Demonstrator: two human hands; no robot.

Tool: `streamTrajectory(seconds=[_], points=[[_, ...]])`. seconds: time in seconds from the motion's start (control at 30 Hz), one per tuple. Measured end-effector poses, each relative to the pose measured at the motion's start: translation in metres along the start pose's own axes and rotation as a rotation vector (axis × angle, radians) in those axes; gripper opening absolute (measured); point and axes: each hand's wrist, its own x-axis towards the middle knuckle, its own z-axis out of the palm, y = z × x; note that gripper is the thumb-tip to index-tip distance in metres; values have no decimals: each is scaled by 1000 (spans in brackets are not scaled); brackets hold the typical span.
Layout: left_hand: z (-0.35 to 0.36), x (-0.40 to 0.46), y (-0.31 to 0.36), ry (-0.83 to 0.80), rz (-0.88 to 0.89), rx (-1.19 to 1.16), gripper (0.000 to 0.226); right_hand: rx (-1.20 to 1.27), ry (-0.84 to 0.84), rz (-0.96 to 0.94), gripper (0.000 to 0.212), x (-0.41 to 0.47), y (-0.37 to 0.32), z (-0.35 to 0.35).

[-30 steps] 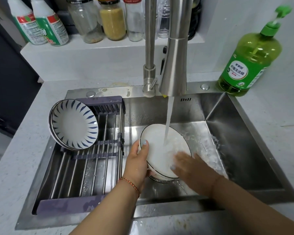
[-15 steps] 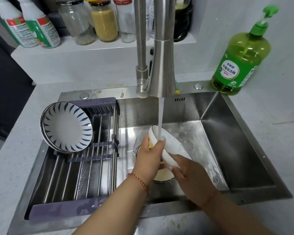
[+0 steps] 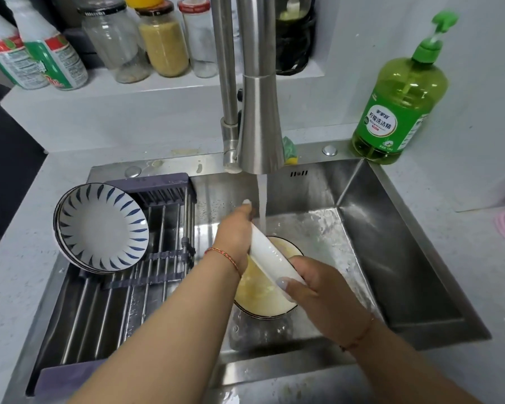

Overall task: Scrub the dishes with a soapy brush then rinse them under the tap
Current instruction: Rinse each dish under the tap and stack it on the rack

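The steel sink (image 3: 391, 258) fills the centre and lower frame. A drying rack (image 3: 123, 290) spans its left part; two stacked blue-striped bowls (image 3: 101, 228) lean on the rack at centre left. The tap (image 3: 258, 118) stands at upper centre, and its water stream (image 3: 262, 205) falls onto the white dish (image 3: 270, 259) I hold on edge at frame centre. My left hand (image 3: 235, 234) grips the dish's upper end, fingers curled over the rim. My right hand (image 3: 309, 282) grips the lower end, thumb on the near face. Below the dish, a bowl (image 3: 263, 295) of yellowish water sits on the sink floor. At upper right, a green pump bottle (image 3: 400, 103) carries a label in Chinese characters. Jars (image 3: 164, 39) and two spray bottles (image 3: 38, 59), print too small to read, line the shelf at upper left. My forearms block the sink's front wall.
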Motion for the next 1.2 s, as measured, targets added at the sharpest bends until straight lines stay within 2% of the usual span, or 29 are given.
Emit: streamTrajectory(seconds=[0.07,0.17,0.23,0.3,0.43,0.53,0.77,0.83,0.9,0.97,1.1,1.2], points=[[-3,9,-5,-13,-70,-167,33,177,20,57,28,1,-5,-6],[-7,16,-18,-37,-95,-208,35,436,52,113,20,6,-6,-11],[-8,21,-29,-62,-91,-206,57,658,51,161,19,10,-2,-11],[-9,20,-39,-51,-109,-235,68,810,63,200,33,16,3,-11],[-12,10,-45,-40,-182,-290,62,1040,74,245,40,26,7,-9],[-16,8,-47,-63,-174,-332,55,1194,68,294,30,31,8,-7],[-37,11,-58,-178,-202,-584,49,1519,46,374,34,46,18,-1],[-41,10,-58,-205,-208,-668,51,1572,47,402,48,51,20,3],[-44,8,-56,-224,-188,-739,52,1640,31,427,82,56,24,9],[-46,4,-53,-251,-152,-795,50,1702,30,452,90,57,26,16],[-52,-8,-42,-335,-56,-824,45,1812,81,506,77,56,22,24],[-52,-18,-29,-408,-46,-794,42,1791,157,572,47,59,19,30]])
